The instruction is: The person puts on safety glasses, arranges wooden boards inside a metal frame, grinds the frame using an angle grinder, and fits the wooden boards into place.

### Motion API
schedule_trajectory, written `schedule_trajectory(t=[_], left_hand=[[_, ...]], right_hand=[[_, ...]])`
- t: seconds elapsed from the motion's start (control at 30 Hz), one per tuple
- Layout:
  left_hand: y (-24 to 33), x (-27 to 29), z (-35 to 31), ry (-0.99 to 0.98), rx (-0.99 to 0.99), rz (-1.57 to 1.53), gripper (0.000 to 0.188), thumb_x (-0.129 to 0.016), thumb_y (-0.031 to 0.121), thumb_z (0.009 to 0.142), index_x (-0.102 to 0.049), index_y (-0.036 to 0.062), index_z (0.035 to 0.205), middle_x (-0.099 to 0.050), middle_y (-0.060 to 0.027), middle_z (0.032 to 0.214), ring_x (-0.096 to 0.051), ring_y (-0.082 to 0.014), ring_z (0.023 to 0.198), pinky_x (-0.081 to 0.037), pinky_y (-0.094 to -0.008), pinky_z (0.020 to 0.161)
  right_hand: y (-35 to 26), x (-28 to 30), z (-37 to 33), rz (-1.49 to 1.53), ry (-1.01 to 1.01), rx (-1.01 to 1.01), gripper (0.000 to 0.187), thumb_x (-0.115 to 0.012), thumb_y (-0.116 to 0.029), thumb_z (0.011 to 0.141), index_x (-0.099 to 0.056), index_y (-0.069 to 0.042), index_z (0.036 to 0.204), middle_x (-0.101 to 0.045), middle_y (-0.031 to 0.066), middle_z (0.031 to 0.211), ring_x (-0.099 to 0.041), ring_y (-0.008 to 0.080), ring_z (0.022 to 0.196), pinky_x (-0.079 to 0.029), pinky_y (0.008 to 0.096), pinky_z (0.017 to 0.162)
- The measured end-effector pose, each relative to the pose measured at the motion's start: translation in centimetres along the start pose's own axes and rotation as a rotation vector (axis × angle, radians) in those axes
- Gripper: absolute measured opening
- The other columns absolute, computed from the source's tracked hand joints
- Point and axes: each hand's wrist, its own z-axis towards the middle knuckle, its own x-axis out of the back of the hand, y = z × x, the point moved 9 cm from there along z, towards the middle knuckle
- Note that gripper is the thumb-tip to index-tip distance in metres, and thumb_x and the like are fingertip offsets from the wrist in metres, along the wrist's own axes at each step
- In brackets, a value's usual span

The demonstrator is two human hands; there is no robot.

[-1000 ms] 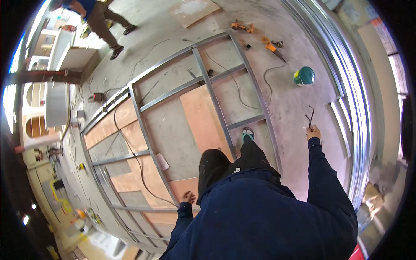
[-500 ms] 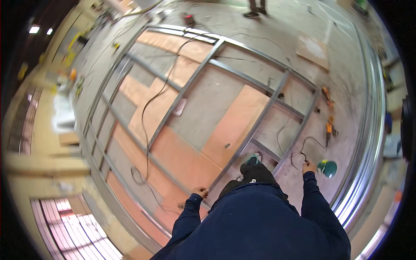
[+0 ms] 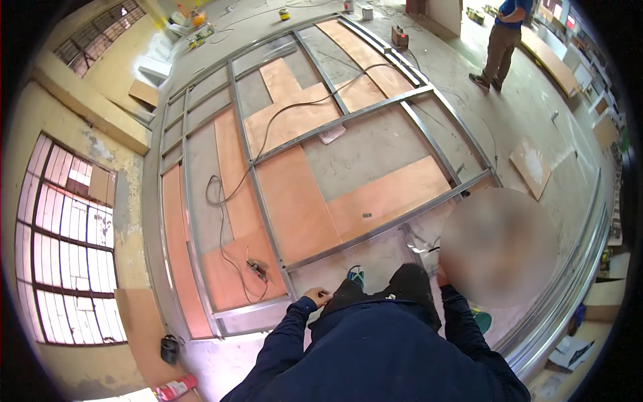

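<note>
My left hand [image 3: 319, 295] hangs beside my left thigh, just off the frame's near edge, its fingers loosely bent and nothing seen in them. Low on my right, my right hand [image 3: 443, 275] is closed near a black cable [image 3: 434, 249]; a round blur covers part of this hand and the floor past it. Before me lies a large metal frame [image 3: 315, 260] of welded bars, with orange-brown boards [image 3: 288, 201] under it. On one board rests a small tool with a cable [image 3: 256, 269]. A green round object [image 3: 480, 320] sits beside my right forearm.
Long metal profiles [image 3: 569, 315] lie along the right. A person [image 3: 506, 43] stands at the far right, near a box-shaped machine [image 3: 400, 37]. A dark cable [image 3: 271, 127] crosses the frame. At the left are a barred window [image 3: 70, 248], a black mask [image 3: 169, 348] and a red extinguisher [image 3: 175, 387].
My view has swung to the right, bringing the standing person's body into sight. My right hand has drawn in closer to my leg. The left hand stays by my thigh.
</note>
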Motion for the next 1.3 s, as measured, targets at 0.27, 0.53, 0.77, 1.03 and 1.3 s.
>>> schedule_trajectory(t=[0.27,0.53,0.77,1.03,1.3], left_hand=[[10.7,-4.3,-10.1,0.53,-0.365,-0.149,0.061,-0.073,0.023,0.074,-0.044,0.0005,0.122,-0.058,-0.0112,0.095,-0.059,-0.0165,0.076,-0.049,-0.0277,0.071],[14.5,-17.2,-20.8,0.638,-0.511,-0.37,0.054,-0.067,0.019,0.08,-0.041,0.0044,0.125,-0.051,-0.0102,0.105,-0.055,-0.0156,0.083,-0.046,-0.0261,0.073],[13.8,-21.6,-24.8,0.495,-0.483,-0.402,0.016,-0.055,0.014,0.088,-0.06,0.0025,0.099,-0.059,-0.003,0.082,-0.055,-0.009,0.075,-0.045,-0.0227,0.071],[14.5,-17.9,-30.1,0.465,-0.565,-0.617,0.016,-0.053,0.013,0.09,-0.057,-0.0014,0.096,-0.061,-0.006,0.079,-0.058,-0.0121,0.074,-0.048,-0.0254,0.067],[11.6,-8.5,-40.3,0.785,-0.681,-0.522,0.015,-0.058,0.011,0.086,-0.057,-0.0015,0.095,-0.062,-0.0037,0.076,-0.058,-0.0094,0.072,-0.047,-0.0231,0.067]], right_hand=[[-7.3,1.1,-6.3,0.478,-0.472,0.109,0.016,-0.06,-0.007,0.079,-0.058,-0.001,0.094,-0.061,0.0167,0.08,-0.061,0.0282,0.067,-0.047,0.0319,0.057],[-6.4,7.5,-14.6,0.588,-0.667,0.162,0.015,-0.056,0.001,0.08,-0.058,0.001,0.095,-0.062,0.0093,0.072,-0.06,0.0158,0.058,-0.046,0.0256,0.052],[-7.1,9.1,-18.7,0.868,-0.75,-0.148,0.013,-0.05,0.0,0.085,-0.056,0.001,0.097,-0.06,0.0038,0.071,-0.052,0.0063,0.054,-0.042,0.0206,0.051],[-11.8,10.0,-18.4,1.006,-0.689,-0.363,0.018,-0.05,-0.01,0.09,-0.054,0.0,0.104,-0.06,0.0025,0.073,-0.047,0.0039,0.056,-0.039,0.0173,0.052],[-24.8,10.1,-17.0,0.833,-0.7,0.112,0.011,-0.054,-0.007,0.085,-0.054,0.002,0.092,-0.061,0.0054,0.072,-0.058,0.0101,0.065,-0.046,0.023,0.061]])
